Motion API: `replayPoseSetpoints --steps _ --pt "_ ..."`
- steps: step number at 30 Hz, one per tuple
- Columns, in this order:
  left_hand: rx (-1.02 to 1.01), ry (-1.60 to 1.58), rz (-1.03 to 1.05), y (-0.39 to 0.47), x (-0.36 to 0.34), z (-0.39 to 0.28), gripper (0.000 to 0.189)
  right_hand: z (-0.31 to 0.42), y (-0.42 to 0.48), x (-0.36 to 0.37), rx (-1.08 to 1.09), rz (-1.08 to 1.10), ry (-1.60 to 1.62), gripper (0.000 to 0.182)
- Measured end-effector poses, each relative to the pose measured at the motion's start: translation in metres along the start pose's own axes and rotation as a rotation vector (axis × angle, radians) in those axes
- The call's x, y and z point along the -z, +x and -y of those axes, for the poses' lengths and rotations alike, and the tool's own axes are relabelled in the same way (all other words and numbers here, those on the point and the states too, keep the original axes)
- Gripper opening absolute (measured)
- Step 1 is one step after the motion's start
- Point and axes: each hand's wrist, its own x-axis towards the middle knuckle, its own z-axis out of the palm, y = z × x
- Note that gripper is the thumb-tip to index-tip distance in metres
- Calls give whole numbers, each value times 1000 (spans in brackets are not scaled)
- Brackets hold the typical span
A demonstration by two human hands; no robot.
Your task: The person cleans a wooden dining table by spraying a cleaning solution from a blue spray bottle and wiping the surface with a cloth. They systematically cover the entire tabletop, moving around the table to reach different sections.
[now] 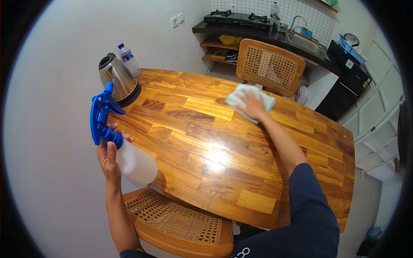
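Observation:
My left hand (111,158) is wrapped around the neck of a white spray bottle (137,163) with a blue trigger head (102,117). The bottle leans, its base towards the near left edge of the table. Far across the wooden tabletop (206,142), my right hand (250,103) lies spread on a pale green folded cloth (266,102), pressing it flat close to the far edge. The fingers rest on top of the cloth; whether they pinch it cannot be seen.
A steel electric kettle (120,79) and a plastic water bottle (129,60) stand at the table's left end. One cane-backed chair (271,66) is beyond the far edge, another (177,217) at the near edge. Behind are a gas stove (237,21), a sink (308,45) and a black fridge (342,93).

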Motion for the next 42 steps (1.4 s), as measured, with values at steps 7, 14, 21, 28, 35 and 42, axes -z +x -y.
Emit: replayPoseSetpoints --steps 7,14,21,28,35,42 --pt "-37 -14 -59 -1 4 -3 42 72 -61 -17 162 -29 -83 52" --pt "-64 24 -12 3 1 -9 42 219 -187 -16 977 57 332 47" --pt "-49 -17 13 2 1 -2 41 156 -11 -28 396 -11 82 49" --pt "-55 -18 41 1 0 0 38 210 -37 -38 410 -17 48 50" --pt "22 -32 57 -4 -6 0 37 207 -183 -21 745 -45 198 46" --pt "-22 4 155 -7 -21 -10 38 70 -186 12 90 -59 -25 48"
